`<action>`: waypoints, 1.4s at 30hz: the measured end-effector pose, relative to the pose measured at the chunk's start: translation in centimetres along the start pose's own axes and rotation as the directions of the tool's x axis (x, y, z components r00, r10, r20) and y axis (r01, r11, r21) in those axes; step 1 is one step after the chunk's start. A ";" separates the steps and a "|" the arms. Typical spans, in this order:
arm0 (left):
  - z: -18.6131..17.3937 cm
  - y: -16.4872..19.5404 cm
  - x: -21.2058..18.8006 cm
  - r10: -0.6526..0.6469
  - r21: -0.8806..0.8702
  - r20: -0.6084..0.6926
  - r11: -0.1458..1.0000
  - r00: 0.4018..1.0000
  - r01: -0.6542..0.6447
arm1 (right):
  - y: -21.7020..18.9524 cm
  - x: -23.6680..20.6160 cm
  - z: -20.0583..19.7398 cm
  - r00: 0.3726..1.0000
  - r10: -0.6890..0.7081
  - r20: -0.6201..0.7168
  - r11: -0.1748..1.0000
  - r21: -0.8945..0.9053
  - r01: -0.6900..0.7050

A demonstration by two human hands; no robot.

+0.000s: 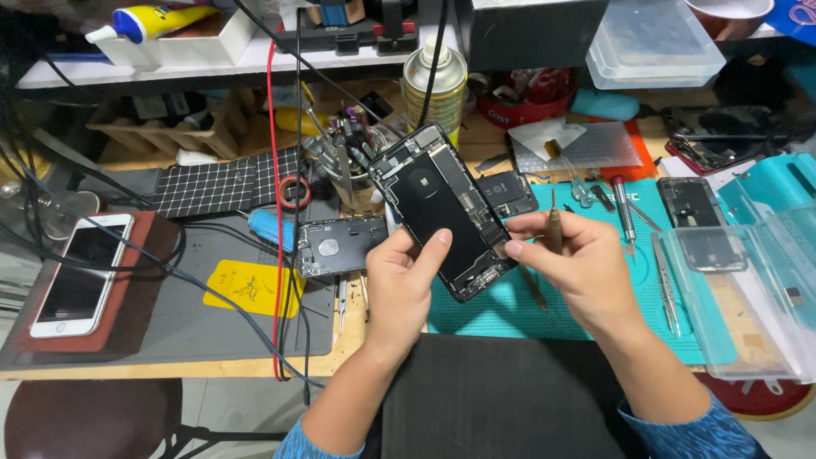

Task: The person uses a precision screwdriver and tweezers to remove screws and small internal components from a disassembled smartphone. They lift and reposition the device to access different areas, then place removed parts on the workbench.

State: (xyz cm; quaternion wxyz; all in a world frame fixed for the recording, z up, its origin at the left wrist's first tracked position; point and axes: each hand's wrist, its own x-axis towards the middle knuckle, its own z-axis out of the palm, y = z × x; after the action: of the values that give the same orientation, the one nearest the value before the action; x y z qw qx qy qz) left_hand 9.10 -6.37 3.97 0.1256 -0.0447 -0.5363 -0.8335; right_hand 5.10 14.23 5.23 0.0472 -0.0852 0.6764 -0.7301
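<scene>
Opened black smartphone chassis, mid-frame, looks light, stiff but fragile inside, so edge grips suit: left hand pinches its lower edge, right hand steadies it, holding a slim screwdriver.

Open room: the dark grey rubber mat on the desk lay mostly bare, as did the teal work mat under both hands.
Left barrier: black and red cables crossed the grey mat.
Right barrier: clear plastic box, screwdrivers and tweezers.
Behind: metal spray can and tool cup stood crowded together.
</scene>
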 end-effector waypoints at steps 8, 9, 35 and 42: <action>0.7 0.6 -1.3 0.123 0.144 0.013 0.982 0.992 -0.124 | -0.4 -0.2 0.7 0.998 -0.069 0.008 0.989 -0.132 0.069; 0.6 0.9 -1.6 0.122 0.146 0.050 0.981 0.991 -0.128 | -0.3 -0.1 0.5 0.999 -0.027 0.023 0.998 -0.061 0.029; -0.2 1.8 -1.1 0.004 -0.100 0.316 0.995 0.949 0.029 | -3.5 -1.5 1.6 0.935 -0.301 0.190 0.734 -0.580 0.354; -0.4 2.1 -1.2 0.024 -0.148 0.308 0.989 0.951 0.023 | -2.7 -0.7 0.3 0.983 -0.012 0.181 0.968 -0.244 0.056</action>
State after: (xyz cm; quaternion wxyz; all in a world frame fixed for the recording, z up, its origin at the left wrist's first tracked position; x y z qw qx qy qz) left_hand 10.80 -7.38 5.38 0.0367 -0.1841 -0.4852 -0.8540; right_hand 5.93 14.29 7.94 0.0838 -0.1668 0.7539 -0.6299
